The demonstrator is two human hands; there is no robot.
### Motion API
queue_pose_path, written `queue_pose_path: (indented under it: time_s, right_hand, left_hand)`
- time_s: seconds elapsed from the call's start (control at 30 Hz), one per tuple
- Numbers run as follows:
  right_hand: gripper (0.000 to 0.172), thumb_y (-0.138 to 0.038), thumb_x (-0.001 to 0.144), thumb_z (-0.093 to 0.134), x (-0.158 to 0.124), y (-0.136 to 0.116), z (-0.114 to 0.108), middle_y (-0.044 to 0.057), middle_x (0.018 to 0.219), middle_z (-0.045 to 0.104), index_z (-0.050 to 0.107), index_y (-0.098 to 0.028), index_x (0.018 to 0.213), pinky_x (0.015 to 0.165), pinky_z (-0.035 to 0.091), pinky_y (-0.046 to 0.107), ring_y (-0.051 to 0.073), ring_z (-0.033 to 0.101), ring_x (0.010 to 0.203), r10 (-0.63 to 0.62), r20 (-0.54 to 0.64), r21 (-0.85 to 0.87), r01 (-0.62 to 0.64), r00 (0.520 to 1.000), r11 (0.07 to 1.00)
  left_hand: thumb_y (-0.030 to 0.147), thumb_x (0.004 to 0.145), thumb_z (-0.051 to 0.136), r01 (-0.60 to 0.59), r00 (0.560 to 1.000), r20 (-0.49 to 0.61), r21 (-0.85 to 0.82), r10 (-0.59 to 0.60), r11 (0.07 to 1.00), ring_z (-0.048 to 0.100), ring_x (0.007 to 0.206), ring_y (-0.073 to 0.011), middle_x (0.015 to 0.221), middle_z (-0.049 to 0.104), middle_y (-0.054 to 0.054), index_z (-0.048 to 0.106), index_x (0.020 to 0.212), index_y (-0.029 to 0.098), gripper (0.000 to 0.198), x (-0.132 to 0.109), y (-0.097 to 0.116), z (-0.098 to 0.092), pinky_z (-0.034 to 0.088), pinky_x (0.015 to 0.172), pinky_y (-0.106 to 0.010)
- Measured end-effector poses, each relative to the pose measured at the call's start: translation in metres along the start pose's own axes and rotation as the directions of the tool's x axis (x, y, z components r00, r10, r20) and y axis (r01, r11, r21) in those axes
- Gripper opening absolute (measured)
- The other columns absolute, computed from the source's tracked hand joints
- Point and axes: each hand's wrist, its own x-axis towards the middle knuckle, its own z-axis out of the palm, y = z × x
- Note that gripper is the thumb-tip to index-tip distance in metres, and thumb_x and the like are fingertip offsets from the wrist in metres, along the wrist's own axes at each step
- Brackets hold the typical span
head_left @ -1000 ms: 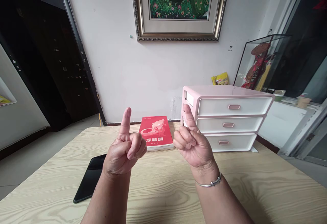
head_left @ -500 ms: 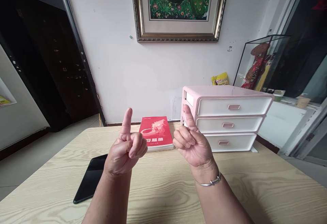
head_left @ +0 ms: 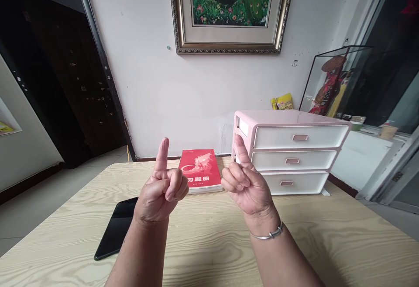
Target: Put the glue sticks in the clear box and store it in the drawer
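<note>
My left hand [head_left: 160, 193] and my right hand [head_left: 247, 186] are raised above the pale wooden table [head_left: 209, 252], touching nothing. On each, the index finger points up and the other fingers curl into the palm. A red paperback book [head_left: 200, 170] lies flat between them, partly hidden behind my left hand. Below that hand, a black tablet [head_left: 116, 228] lies on the tabletop, its lower part visible beside my forearm. My right index finger overlaps the left side of a pink-and-white three-drawer unit [head_left: 291, 151] in view. A silver bracelet [head_left: 266, 236] circles my right wrist.
A framed peacock painting [head_left: 229, 12] hangs on the white wall behind the table. A yellow snack bag [head_left: 283, 101] and a glass display case [head_left: 334, 81] stand behind the drawers. A dark doorway [head_left: 65, 73] is at the left, and the table edge ends before a tiled floor.
</note>
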Motion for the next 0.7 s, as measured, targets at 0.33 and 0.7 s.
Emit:
queue_pose_path:
  time_s: [0.33,0.7]
  right_hand:
    - [0.073,-0.031,0.083,0.068,0.0002,0.0005,0.0004,-0.011,0.052,0.026,0.036,-0.041,0.147,0.046,0.017,0.025,0.011,0.016,0.049,0.006,-0.004,0.006,-0.006,1.000,1.000]
    - [0.073,-0.029,0.083,0.067,0.0015,0.0044,-0.0029,-0.011,0.051,0.027,0.035,-0.040,0.148,0.046,0.018,0.025,0.011,0.016,0.049,0.016,-0.023,0.007,-0.016,1.000,1.000]
  left_hand:
    - [0.013,0.089,0.053,-0.003,1.000,-0.004,-0.022,0.003,1.000,0.019,0.046,-0.0097,0.052,0.032,0.009,0.009,0.154,0.046,0.085,0.0001,0.0000,-0.0006,0.022,0.046,-0.020]
    - [0.017,0.091,0.054,-0.011,1.000,-0.007,-0.017,0.011,1.000,0.018,0.046,-0.0095,0.052,0.032,0.010,0.006,0.154,0.045,0.084,0.0003,-0.0016,-0.0044,0.023,0.045,-0.019]
